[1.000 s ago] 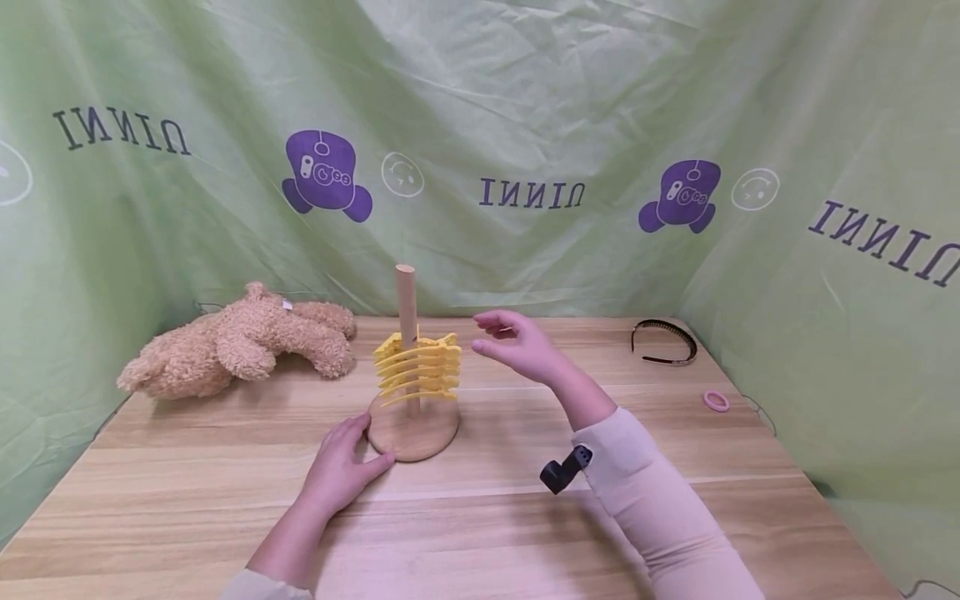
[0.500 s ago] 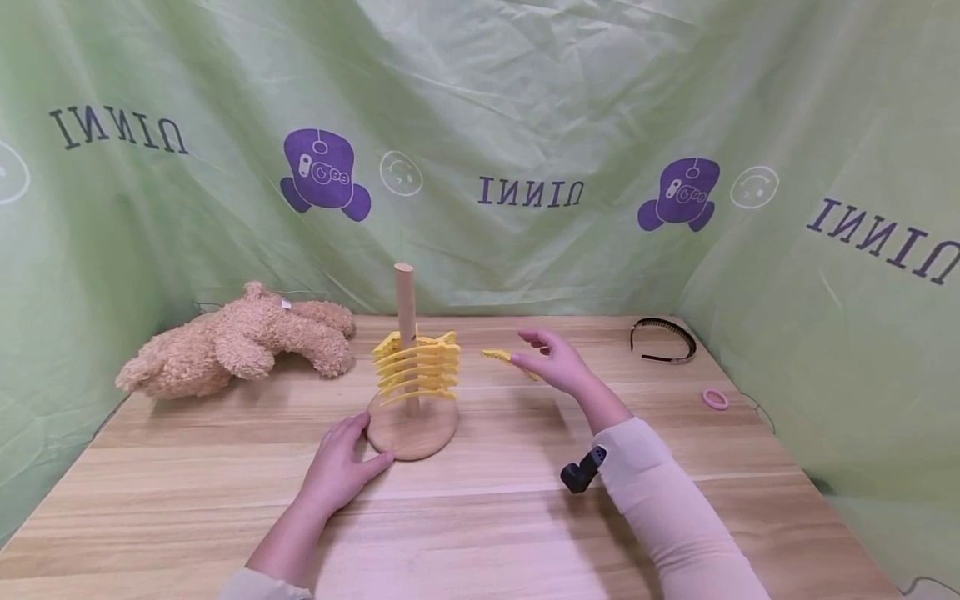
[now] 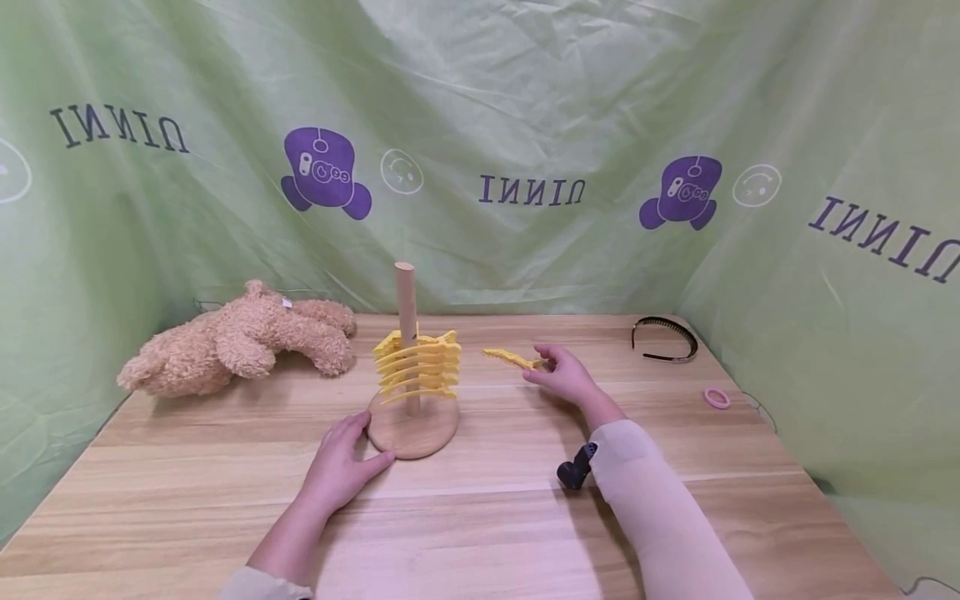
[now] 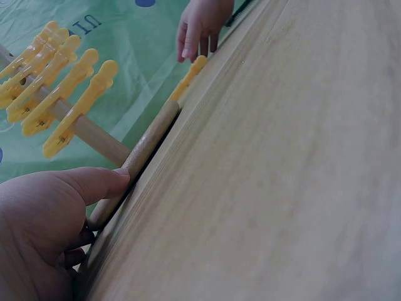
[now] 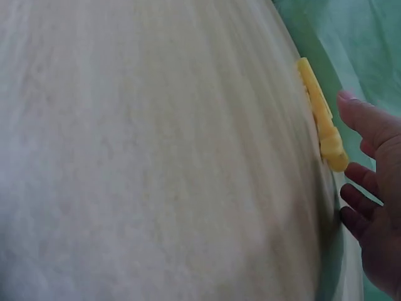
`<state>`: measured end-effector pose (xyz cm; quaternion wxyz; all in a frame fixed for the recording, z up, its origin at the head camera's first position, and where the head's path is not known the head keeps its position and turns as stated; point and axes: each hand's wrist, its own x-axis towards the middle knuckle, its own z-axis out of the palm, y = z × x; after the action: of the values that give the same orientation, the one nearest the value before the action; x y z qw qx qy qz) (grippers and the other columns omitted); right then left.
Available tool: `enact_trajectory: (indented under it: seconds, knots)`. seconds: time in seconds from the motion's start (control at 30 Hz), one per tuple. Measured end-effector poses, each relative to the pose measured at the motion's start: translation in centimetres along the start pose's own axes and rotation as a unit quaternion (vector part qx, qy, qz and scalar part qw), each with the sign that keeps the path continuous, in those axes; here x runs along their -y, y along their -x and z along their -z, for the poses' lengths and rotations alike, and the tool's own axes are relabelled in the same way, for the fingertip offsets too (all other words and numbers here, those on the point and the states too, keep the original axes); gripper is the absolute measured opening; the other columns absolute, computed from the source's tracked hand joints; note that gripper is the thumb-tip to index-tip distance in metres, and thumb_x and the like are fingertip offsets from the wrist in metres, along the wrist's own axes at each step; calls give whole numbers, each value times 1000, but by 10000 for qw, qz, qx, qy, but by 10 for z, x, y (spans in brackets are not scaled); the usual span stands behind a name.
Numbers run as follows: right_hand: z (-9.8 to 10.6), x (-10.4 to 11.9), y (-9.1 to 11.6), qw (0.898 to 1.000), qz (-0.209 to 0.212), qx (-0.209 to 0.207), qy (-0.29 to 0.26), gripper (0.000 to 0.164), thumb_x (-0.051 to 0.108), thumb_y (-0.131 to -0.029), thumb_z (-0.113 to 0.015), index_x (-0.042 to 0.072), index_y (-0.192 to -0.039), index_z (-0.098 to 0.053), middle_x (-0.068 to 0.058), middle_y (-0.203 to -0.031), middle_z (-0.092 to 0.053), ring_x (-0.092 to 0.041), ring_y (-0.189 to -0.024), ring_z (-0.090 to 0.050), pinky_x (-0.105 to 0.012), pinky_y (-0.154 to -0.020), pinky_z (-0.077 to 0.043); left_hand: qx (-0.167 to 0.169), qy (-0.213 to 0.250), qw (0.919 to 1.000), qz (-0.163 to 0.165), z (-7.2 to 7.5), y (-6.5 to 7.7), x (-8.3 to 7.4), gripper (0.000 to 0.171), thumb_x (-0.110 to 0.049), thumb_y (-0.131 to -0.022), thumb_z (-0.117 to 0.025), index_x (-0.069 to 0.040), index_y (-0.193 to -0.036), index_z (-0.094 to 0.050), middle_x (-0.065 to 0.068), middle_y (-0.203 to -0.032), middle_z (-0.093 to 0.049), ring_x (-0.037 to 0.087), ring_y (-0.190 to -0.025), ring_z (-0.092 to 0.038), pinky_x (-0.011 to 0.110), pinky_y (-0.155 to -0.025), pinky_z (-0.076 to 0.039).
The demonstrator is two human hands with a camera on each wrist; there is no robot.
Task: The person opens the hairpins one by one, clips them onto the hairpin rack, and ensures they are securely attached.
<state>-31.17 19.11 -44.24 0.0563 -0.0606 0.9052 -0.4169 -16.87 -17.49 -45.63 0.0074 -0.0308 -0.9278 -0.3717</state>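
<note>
A wooden post on a round base forms the stand (image 3: 413,433) left of centre in the head view. Several yellow plastic clips (image 3: 417,367) sit one above another along the post. My left hand (image 3: 341,467) holds the rim of the base; in the left wrist view the thumb (image 4: 116,182) lies on the rim with fingers curled below. Another yellow clip (image 3: 506,357) lies on the table to the right of the stand. My right hand (image 3: 564,375) is at this clip's right end, thumb and fingers spread apart around it, not closed on it in the right wrist view.
A brown plush toy (image 3: 247,342) lies at the back left of the wooden table (image 3: 450,533). Toward the back right are a black headband (image 3: 682,337) and a small pink ring (image 3: 716,399). Green cloth (image 3: 480,100) hangs behind and at both sides.
My right hand has moved right, away from the stacked clips, and lowered to the table. The loose yellow clip, hidden at first, now shows at its fingers. The left hand has stayed put.
</note>
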Motion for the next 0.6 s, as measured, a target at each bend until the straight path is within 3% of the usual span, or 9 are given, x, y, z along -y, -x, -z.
enact_trajectory:
  seconds: [0.33, 0.6]
  knots:
    - [-4, -4, 0, 9995, -206, -96, 224, 64, 28, -88, -73, 4, -142, -49, -19, -145, -50, -35, -137, -44, -49, -118, -32, 5, -12, 10000, 21, 1, 1, -1, 79, -30, -86, -72, 8, -146, -37, 31, -150, -38, 47, -142, -28, 58, -119, -23]
    - [-5, -6, 0, 9982, -20, -231, 553, 55, 23, -89, -72, 0, -136, -55, -21, -138, -56, -37, -132, -49, -51, -115, -36, 33, 16, 10000, 71, 1, 2, -2, 79, -30, -86, -72, 8, -145, -37, 30, -150, -38, 47, -143, -27, 59, -119, -23]
